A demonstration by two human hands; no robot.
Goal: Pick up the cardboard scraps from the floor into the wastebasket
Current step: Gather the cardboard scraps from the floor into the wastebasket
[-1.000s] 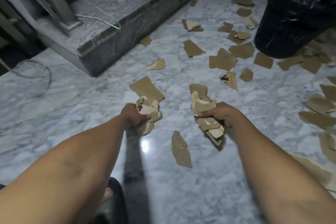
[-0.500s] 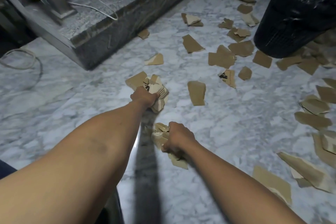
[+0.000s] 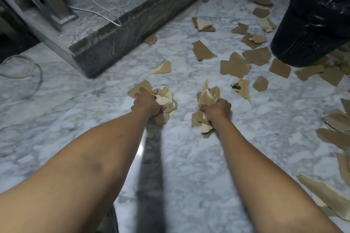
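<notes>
Gathering step: left grip point(image 3: 146, 105) and right grip point(image 3: 217, 109) each clutch torn brown cardboard scraps point(image 3: 207, 95); both seem full, so next comes emptying them into the black mesh wastebasket point(image 3: 312, 24).

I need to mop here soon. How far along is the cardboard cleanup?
Gathered: one scrap bundle gripped in the left hand, another in the right hand. Neither has reached the black wastebasket. Many loose scraps lie on the marble floor around it.
</notes>
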